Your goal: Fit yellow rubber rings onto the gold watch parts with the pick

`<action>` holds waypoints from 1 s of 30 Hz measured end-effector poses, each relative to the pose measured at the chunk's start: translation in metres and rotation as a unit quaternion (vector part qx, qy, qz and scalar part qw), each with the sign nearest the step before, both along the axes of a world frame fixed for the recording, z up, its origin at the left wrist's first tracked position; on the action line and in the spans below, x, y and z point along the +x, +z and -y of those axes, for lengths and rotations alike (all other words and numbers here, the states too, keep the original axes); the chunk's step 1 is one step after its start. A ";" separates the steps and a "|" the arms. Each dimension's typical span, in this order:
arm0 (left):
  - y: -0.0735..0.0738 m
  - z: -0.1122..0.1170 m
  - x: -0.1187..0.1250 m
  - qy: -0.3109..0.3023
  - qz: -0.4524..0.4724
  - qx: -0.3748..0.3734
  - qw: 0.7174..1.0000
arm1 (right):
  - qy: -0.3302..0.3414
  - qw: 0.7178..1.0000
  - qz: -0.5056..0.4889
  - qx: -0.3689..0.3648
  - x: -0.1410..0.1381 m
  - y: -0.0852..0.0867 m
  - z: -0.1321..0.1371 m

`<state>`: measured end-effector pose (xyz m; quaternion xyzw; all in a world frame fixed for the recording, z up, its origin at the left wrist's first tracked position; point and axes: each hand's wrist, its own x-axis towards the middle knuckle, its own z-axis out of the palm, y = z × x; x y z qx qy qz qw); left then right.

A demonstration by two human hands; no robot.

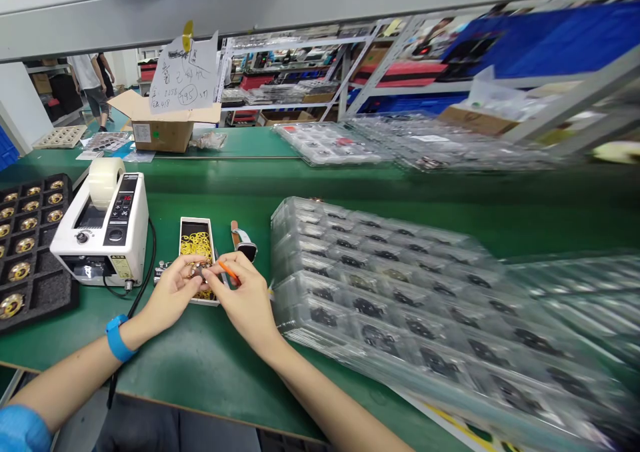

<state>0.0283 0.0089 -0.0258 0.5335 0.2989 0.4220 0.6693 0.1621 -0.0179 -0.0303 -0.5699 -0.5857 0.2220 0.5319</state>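
Note:
Both hands meet over a narrow white box (183,231) that holds many yellow rings (196,244). My left hand (173,291) pinches a small round metallic part (201,269), which looks like a watch part. My right hand (249,299) has its fingertips at the same part, with an orange-handled tool (230,271) held between its fingers. The tool's tip is too small to make out. A smartwatch with a pale strap (245,244) lies just beyond my right hand. Left of the box, a small metal item (161,269) is partly hidden by my left hand.
A white tape dispenser (113,229) with a cable stands at left, beside a black foam tray (40,292) of gold round parts. Stacked clear plastic trays (400,299) with dark parts fill the right. A cardboard box (163,134) and more trays (330,142) sit behind.

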 end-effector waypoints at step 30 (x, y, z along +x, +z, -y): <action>0.021 0.008 -0.004 0.080 -0.070 -0.036 0.994 | -0.087 0.872 0.342 0.339 0.002 0.006 0.008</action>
